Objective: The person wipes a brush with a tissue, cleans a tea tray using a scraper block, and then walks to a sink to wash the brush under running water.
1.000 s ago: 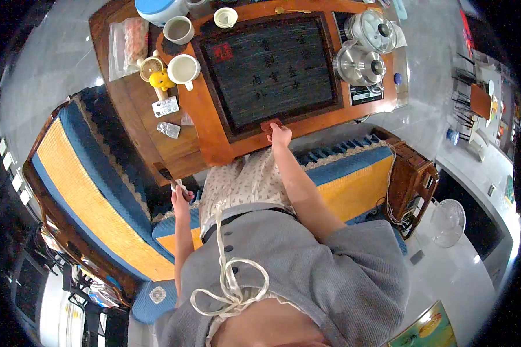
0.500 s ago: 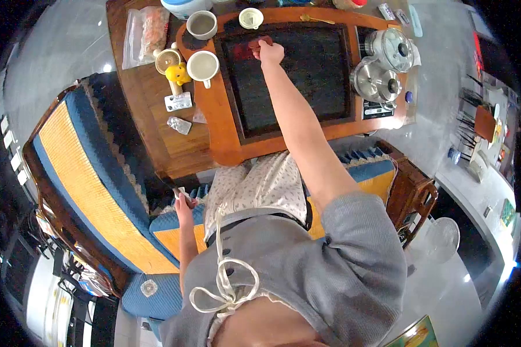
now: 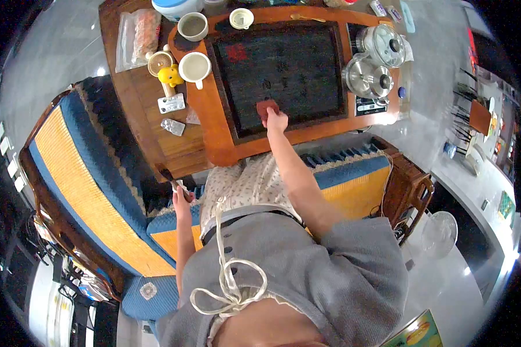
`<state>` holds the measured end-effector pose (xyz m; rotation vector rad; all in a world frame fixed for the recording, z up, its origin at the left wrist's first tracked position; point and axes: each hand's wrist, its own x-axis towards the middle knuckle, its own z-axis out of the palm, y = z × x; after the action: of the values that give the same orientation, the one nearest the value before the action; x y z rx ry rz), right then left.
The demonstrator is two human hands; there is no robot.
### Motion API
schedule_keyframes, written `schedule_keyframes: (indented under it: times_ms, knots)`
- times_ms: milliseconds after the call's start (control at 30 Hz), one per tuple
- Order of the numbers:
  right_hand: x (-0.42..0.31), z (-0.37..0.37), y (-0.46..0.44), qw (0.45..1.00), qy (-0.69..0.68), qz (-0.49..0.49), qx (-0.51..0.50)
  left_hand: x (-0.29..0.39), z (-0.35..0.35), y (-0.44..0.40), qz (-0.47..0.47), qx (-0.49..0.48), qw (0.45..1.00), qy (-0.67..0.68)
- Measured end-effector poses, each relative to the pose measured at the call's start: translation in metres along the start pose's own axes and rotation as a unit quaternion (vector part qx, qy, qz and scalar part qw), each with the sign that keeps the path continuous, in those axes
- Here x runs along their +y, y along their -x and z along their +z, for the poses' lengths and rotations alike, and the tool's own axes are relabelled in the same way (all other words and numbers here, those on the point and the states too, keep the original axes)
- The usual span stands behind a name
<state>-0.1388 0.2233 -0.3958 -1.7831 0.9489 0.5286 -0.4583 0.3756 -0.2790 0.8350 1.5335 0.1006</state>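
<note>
My right hand (image 3: 275, 121) is closed around a reddish-brown cloth (image 3: 266, 108), which rests on the near part of the black tray panel (image 3: 307, 69). This panel is set in an orange-brown wooden tea tray (image 3: 217, 136). Down at my left side, beside the sofa seat, my left hand (image 3: 182, 196) grips a brush (image 3: 168, 174) with a dark tip; something white shows at the fingers. A red mark (image 3: 237, 53) is visible on the panel's far left.
Two cups, a white mug (image 3: 195, 67) and a grey cup (image 3: 193, 26), stand at the tray's left. A steel kettle (image 3: 367, 78) and a glass pot (image 3: 385, 46) stand right. A yellow toy (image 3: 170, 76), blister packs (image 3: 172, 103) and a plastic bag (image 3: 138, 37) lie left.
My right hand has drawn the cloth from the panel's far left toward me, uncovering the red mark. My left hand stays low with the brush, which shows more clearly now.
</note>
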Motion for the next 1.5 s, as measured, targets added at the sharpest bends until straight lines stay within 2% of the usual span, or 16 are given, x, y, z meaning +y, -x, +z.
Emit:
schedule_keyframes:
  times_ms: [167, 300, 333, 400, 433, 533, 567, 633, 800, 933, 1000, 1100, 1167, 1233, 1400, 1500]
  knots:
    - [0.012, -0.047, 0.042, 0.991, 0.100, 0.073, 0.057, 0.004, 0.005, 0.006, -0.001, -0.011, 1.000, -0.010]
    - [0.027, -0.046, 0.020, 0.998, 0.010, 0.061, -0.013, -0.006, -0.003, 0.006, 0.002, -0.008, 1.000, -0.012]
    - [0.013, -0.042, 0.029, 0.995, -0.068, 0.051, -0.045, -0.007, -0.006, 0.005, 0.001, -0.008, 1.000, -0.012]
    - [-0.014, -0.017, 0.036, 0.983, -0.164, 0.009, -0.078, -0.010, -0.009, 0.008, -0.005, -0.002, 1.000, -0.005]
    - [-0.037, -0.009, 0.044, 0.979, -0.146, -0.020, -0.143, -0.008, -0.009, 0.012, -0.010, 0.003, 1.000, 0.003]
    - [-0.085, 0.049, 0.041, 0.972, -0.134, -0.079, -0.176, -0.019, -0.019, 0.011, -0.003, -0.015, 0.999, 0.033]
    - [-0.092, 0.074, 0.031, 0.955, -0.207, -0.072, -0.201, -0.023, -0.025, 0.010, 0.002, -0.025, 0.999, 0.043]
    - [-0.111, 0.108, 0.014, 0.948, -0.148, -0.118, -0.255, -0.027, -0.031, 0.018, 0.003, 0.004, 0.999, 0.031]
    - [-0.124, 0.147, 0.005, 0.978, -0.083, -0.137, -0.135, -0.038, -0.049, 0.032, -0.025, 0.039, 0.999, 0.018]
    - [-0.093, 0.119, 0.008, 0.989, -0.071, -0.093, -0.096, -0.042, -0.051, 0.038, -0.024, 0.045, 0.999, 0.009]
    - [-0.070, 0.095, 0.018, 0.989, -0.090, -0.072, -0.091, -0.046, -0.052, 0.036, 0.059, 0.025, 0.995, -0.074]
    - [-0.014, 0.051, 0.019, 0.988, -0.077, -0.064, -0.115, -0.037, -0.040, 0.028, 0.006, 0.017, 1.000, 0.002]
    - [0.009, 0.025, 0.032, 0.997, -0.002, -0.047, -0.057, -0.022, -0.029, 0.029, 0.005, -0.002, 1.000, 0.011]
    - [0.027, 0.007, 0.042, 0.999, 0.011, 0.037, -0.001, -0.028, -0.031, 0.017, 0.008, -0.002, 1.000, 0.000]
    - [0.047, -0.025, 0.047, 0.998, -0.011, 0.042, -0.050, -0.017, -0.018, 0.015, 0.011, -0.019, 1.000, 0.013]
    - [0.011, -0.026, 0.067, 0.995, -0.019, 0.012, -0.102, -0.017, -0.016, 0.021, 0.013, -0.007, 1.000, 0.020]
